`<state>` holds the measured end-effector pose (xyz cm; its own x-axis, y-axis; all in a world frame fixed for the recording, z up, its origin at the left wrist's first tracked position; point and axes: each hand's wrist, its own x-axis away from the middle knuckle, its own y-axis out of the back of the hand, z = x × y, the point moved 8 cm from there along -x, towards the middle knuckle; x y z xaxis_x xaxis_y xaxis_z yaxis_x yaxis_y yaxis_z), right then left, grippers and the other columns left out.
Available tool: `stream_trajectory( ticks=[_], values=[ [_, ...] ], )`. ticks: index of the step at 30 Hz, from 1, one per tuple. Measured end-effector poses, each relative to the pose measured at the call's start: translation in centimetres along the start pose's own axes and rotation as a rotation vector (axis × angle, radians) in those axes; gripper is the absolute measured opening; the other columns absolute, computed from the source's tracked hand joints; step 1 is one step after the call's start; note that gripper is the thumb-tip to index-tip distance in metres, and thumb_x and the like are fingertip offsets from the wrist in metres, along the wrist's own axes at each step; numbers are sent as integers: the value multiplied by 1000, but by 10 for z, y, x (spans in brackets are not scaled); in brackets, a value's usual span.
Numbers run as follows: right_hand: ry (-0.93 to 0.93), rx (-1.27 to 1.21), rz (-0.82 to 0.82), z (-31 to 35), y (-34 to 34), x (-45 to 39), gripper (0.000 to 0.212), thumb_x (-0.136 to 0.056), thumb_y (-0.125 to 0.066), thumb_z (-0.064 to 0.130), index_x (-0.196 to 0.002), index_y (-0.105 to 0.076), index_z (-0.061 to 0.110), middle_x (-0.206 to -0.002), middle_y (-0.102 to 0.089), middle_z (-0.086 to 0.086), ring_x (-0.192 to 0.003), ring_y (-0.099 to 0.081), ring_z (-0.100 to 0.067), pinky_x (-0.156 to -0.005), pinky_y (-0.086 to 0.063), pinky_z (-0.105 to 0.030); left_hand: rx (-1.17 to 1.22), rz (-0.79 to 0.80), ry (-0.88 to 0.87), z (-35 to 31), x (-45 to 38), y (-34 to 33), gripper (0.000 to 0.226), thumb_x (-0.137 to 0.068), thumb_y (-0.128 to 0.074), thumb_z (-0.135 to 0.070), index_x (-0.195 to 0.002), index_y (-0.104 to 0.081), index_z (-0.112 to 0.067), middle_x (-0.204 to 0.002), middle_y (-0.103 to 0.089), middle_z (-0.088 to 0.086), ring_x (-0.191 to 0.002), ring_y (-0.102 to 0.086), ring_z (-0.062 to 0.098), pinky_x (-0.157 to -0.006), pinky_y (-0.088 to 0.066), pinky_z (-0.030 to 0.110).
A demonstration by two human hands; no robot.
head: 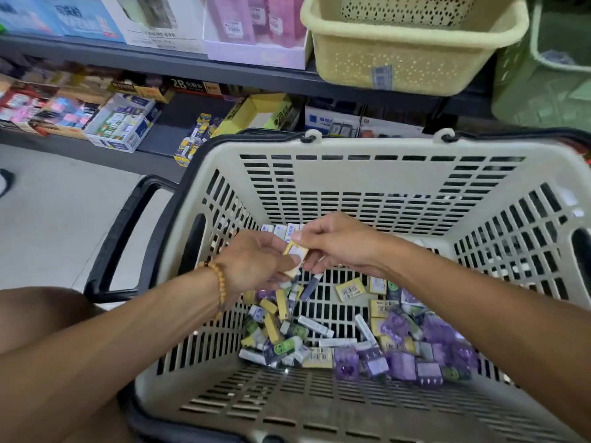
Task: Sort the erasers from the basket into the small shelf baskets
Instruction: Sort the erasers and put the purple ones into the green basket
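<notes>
A beige slotted shopping basket (367, 174) fills the middle of the view. Several packaged erasers (348, 343), yellow, white and purple, lie scattered on its floor. Above them my two hands meet. My left hand (256, 263) and my right hand (339, 244) both pinch the same small yellow eraser pack (295, 251) between fingertips; more yellow packs seem stacked under it in the left hand. A cream perforated shelf basket (412, 65) stands on the upper shelf, and part of a green basket (543, 91) shows at the right edge.
The dark shelf edge (192, 63) runs across the top, carrying boxed goods. The lower shelf holds open stationery boxes (124, 126). The basket's black handle (128, 231) hangs off its left side over pale floor tiles (57, 219). My knee shows at the lower left.
</notes>
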<state>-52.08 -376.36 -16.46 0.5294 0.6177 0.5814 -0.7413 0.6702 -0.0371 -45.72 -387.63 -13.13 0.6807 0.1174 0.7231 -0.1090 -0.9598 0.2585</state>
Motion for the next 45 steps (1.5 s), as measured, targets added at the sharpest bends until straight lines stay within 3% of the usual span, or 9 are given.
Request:
stream_trajectory(
  ticks=[3,8,12,19,23,26,35,39,45],
  values=[
    [24,216,-131,1,19,16,25,-102,-52,25,-93,-67,8,-87,-73,-13,-62,-69,-9,-59,-57,-21,-312,89,-101,-3,-8,-12,43,-75,-81,-21,-112,-58,-17,-101,-70,2,-88,-70,18,-78,-59,31],
    [-1,354,-156,-19,47,45,31,-103,-46,31,-95,-63,7,-86,-73,-12,-67,-73,-14,-55,-57,-22,-1520,423,-507,18,-19,-49,100,-67,-84,-33,-147,-24,-39,-147,-35,-2,-133,-33,21,-111,-33,43],
    [15,410,-158,-23,52,49,28,-103,-46,31,-86,-62,15,-83,-72,-12,-70,-74,-17,-53,-56,-21,-1863,589,-554,52,-28,-63,116,-56,-86,-49,-147,-13,-46,-160,-7,-2,-147,0,27,-116,-9,58],
    [53,401,-198,-16,66,44,32,-102,-49,27,-97,-66,0,-80,-65,2,-63,-71,-8,-63,-61,-26,-1755,553,-510,72,-20,-68,115,-62,-82,-22,-144,-6,-48,-158,-17,-10,-146,13,26,-113,-10,64],
    [43,449,-206,-19,67,43,37,-102,-49,31,-103,-64,-3,-86,-67,-1,-65,-72,-9,-67,-61,-29,-1561,490,-429,58,-25,-71,85,-65,-69,-62,-138,-26,-49,-146,-31,-10,-131,-19,16,-107,-33,52],
    [41,470,-195,-22,63,41,42,-102,-48,32,-106,-62,-7,-94,-63,6,-68,-72,-10,-62,-59,-25,-1672,469,-421,60,-26,-83,95,-64,-53,-84,-143,-20,-44,-153,-18,-7,-137,-13,26,-105,-36,55],
    [19,490,-191,-29,64,36,32,-101,-49,37,-93,-63,9,-93,-63,3,-74,-73,-13,-63,-58,-25,-1840,548,-537,52,-22,-94,86,-67,-74,-57,-138,-35,-29,-107,-50,-8,-102,-31,17,-85,-41,36],
    [24,512,-197,-29,64,36,28,-101,-49,37,-89,-61,15,-96,-64,2,-67,-72,-7,-57,-55,-21,-1844,529,-523,61,-24,-101,88,-70,-78,-42,-143,-32,-26,-113,-55,1,-107,-38,22,-91,-46,43],
    [18,530,-184,-29,62,35,26,-101,-49,37,-92,-61,16,-117,-67,-11,-76,-73,-15,-63,-58,-25,-1528,613,-363,58,-34,-103,71,-70,-82,-21,-131,-47,-30,-109,-59,-2,-94,-52,18,-65,-39,22]
  ],
)
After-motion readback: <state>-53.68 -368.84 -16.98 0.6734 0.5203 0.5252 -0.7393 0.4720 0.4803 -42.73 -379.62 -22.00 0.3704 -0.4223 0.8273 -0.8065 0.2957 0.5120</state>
